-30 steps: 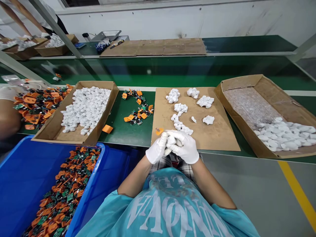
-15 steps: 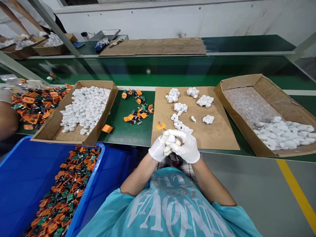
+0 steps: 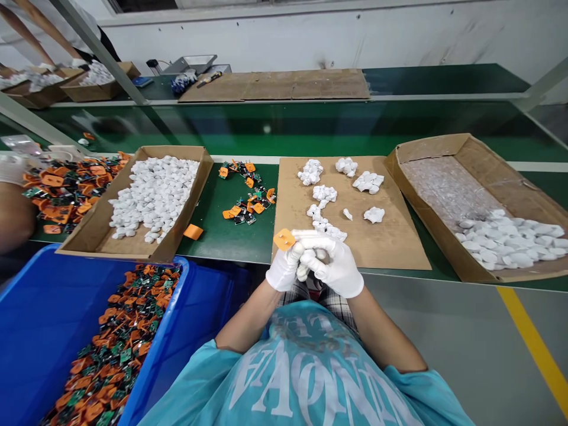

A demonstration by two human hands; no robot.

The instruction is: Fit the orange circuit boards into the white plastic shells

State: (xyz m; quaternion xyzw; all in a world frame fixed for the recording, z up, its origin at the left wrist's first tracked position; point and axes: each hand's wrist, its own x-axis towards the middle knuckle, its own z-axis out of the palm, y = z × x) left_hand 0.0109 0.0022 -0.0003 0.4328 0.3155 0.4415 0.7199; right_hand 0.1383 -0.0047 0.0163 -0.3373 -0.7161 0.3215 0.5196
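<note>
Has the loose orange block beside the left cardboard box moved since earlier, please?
No: against the cardboard box, the orange block sits in the same spot on the green table.

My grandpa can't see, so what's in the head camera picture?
Gloved left hand holds an orange piece beside the gloved right hand, near a cardboard sheet with white clumps; boxes and a blue bin hold parts.

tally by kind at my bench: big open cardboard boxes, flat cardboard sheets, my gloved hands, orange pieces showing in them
open boxes: 2, left box and right box
cardboard sheet: 1
gloved hands: 2, left hand and right hand
orange piece: 1
total: 6
</note>
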